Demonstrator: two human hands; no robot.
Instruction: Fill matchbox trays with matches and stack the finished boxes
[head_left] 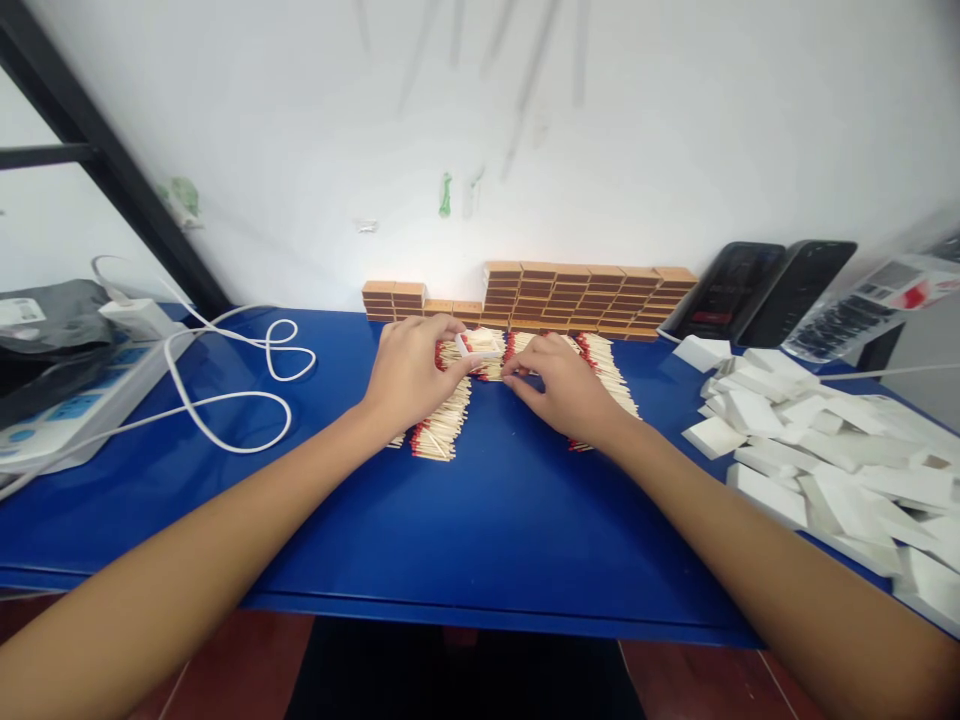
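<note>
My left hand (pixel 411 365) grips a small white matchbox tray (pixel 463 346) between thumb and fingers, with some matches lying in it. Just right of the tray, my right hand (pixel 561 385) is closed in a pinch low over the matches; whatever its fingertips hold is too small to make out. Rows of red-headed matches (pixel 441 428) spread on the blue table beneath and beside my left hand. More matches (pixel 611 375) lie behind and to the right of my right hand, which partly covers them.
Brown matchboxes (pixel 585 290) are stacked along the wall. A heap of white trays (pixel 810 430) covers the table's right side, near two phones (pixel 731 290) and a plastic bottle (pixel 870 300). A white cable (pixel 225 400) and a power strip (pixel 97 405) lie on the left.
</note>
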